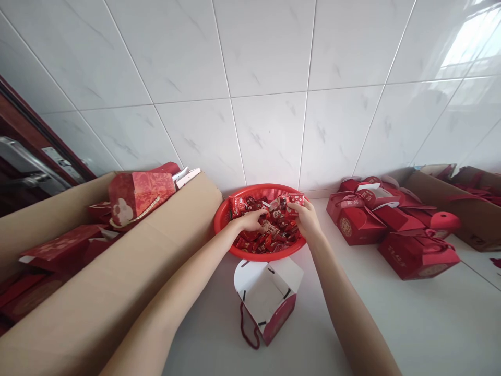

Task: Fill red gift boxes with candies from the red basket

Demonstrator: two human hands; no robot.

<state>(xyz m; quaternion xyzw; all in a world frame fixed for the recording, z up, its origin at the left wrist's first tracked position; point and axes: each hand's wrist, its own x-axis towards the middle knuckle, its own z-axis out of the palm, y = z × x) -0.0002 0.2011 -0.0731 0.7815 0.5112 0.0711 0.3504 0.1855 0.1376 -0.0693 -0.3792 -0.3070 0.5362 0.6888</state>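
A red plastic basket (260, 257) full of wrapped candies (274, 230) stands against the wall. My left hand (252, 221) is over the left part of the candies, fingers apart and bent down among them; their tips are partly hidden. At the basket's right side, my right hand (307, 219) pinches a red candy packet (296, 199) between thumb and fingers. In front of the basket, between my forearms, sits an open gift box (279, 318), white inside and dark red outside. Its dark red cord handle (247, 334) hangs over the left side onto the table.
At left, a large cardboard carton (168, 245) holds several red boxes (141, 196). Several closed red gift boxes (418, 253) are grouped at right, with another carton (450, 209) behind them. A tiled wall (270, 141) bounds the white table (391, 313). A door handle (31, 167) shows far left.
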